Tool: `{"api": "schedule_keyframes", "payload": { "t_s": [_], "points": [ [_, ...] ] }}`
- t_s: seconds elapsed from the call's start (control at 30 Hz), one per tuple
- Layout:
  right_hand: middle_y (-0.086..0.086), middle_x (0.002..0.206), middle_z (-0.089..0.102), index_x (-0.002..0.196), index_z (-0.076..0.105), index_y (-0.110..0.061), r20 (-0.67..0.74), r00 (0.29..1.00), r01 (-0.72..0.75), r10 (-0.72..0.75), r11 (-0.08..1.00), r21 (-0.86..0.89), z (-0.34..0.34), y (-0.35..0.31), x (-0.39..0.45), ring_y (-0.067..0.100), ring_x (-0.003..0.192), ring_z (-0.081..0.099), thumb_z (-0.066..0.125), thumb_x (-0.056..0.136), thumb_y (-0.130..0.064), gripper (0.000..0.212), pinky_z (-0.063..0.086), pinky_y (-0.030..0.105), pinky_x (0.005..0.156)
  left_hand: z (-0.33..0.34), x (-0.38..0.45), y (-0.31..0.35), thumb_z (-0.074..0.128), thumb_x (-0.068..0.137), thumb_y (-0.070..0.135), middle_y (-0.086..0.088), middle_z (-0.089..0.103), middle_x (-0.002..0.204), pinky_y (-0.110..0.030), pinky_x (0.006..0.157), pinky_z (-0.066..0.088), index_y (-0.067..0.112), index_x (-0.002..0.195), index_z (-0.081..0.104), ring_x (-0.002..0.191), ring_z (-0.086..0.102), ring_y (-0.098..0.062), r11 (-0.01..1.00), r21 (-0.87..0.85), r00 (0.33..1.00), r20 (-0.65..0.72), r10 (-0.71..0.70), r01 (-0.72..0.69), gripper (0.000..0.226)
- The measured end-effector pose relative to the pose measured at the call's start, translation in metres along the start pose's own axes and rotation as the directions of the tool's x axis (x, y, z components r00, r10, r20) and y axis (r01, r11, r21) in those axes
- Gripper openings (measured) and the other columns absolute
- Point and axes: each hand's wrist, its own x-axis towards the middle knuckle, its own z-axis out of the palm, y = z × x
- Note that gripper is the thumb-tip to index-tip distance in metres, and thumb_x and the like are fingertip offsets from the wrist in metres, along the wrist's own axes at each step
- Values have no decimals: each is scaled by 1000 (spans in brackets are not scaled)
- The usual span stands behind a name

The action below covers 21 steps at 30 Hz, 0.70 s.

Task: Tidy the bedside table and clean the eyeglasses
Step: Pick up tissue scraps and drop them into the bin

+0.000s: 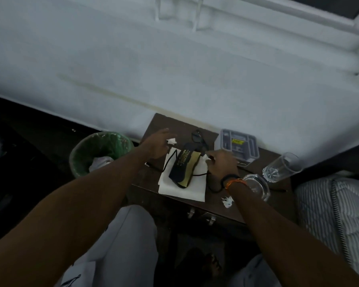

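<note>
Overhead, the dark wooden worktop [197,204] stands against a pale wall, with the eyeglasses [198,136] lying folded at its 12 o'clock edge. At the middle sits a black-and-gold glasses pouch [184,165] on a white paper napkin [182,189], its black cord trailing toward 3 o'clock. The left hand [157,145] reaches in from 7 o'clock, its fingers loosely spread and touching a crumpled white tissue [171,141] just beside the pouch's far end; whether they grip it cannot be told. The right hand [221,162], with orange and black bands on its wrist, comes from 5 o'clock and pinches a small white scrap [206,157] at the pouch's 1 o'clock corner. Another crumpled scrap [227,201] lies at the worktop's near edge. At 2 o'clock rests a grey box [237,146], and toward 3 o'clock a glass ashtray [257,186] and a clear tumbler [282,167]. A green-lined bin [100,152] holding paper stands at 9 o'clock, off the worktop.
</note>
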Motion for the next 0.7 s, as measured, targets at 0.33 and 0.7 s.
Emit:
{"api": "schedule_keyframes", "payload": {
  "t_s": [0.33,0.7],
  "points": [
    [17,113,64,111,73,-13,62,998,33,-23,987,-157,21,12,10,35,99,64,59,91,-16,25,53,39,84,8,10,1,66,83,11,-12,72,107,-36,90,52,13,103,76,101,66,-30,995,51,996,2,-89,89,22],
    [10,90,68,79,68,-13,-328,943,-33,48,998,51,-1,16,-26,32,92,60,60,85,-11,9,45,33,78,-17,-3,22,64,80,6,-12,75,85,-34,74,55,7,79,77,83,70,-29,963,5,941,-214,-262,269,14]
  ]
}}
